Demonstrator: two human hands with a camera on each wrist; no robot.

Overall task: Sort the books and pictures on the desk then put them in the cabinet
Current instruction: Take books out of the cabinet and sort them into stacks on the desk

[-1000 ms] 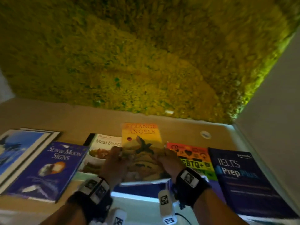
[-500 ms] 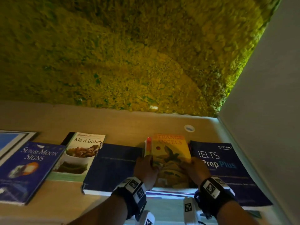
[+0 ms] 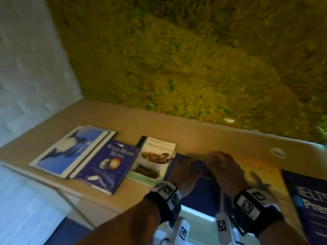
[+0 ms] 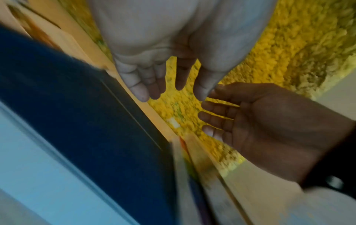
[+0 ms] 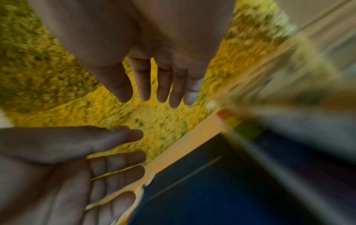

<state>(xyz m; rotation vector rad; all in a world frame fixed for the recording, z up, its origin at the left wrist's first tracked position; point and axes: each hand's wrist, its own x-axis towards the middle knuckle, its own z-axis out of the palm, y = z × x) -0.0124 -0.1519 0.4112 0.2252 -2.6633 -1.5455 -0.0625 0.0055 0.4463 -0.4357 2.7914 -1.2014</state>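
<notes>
Books lie in a row on the wooden desk (image 3: pixel 212 135). My left hand (image 3: pixel 184 166) and right hand (image 3: pixel 223 165) hover side by side over a plain dark blue book (image 3: pixel 200 195); both are empty. In the wrist views the left hand's fingers (image 4: pixel 142 89) and the right hand's fingers (image 5: pixel 163 91) are straight and spread, above the dark blue book (image 4: pixel 86 114) (image 5: pixel 212 182). The yellow Strange Angels book (image 3: pixel 261 181) lies just right of my right hand. To the left lie Meat Dishes (image 3: pixel 155 156), Sun & Moon Signs (image 3: pixel 109 163) and blue framed pictures (image 3: pixel 70 149).
The IELTS Prep Plus book (image 3: pixel 311 200) lies at the far right. A yellow-green moss wall (image 3: pixel 194 59) rises behind the desk, and a white wall (image 3: pixel 31 68) closes the left side. A round cable hole (image 3: pixel 278 152) sits at the back right.
Both hands let go of the yellow Strange Angels book, which now lies at the right. The hands moved left over the dark blue book, and the view swung left.
</notes>
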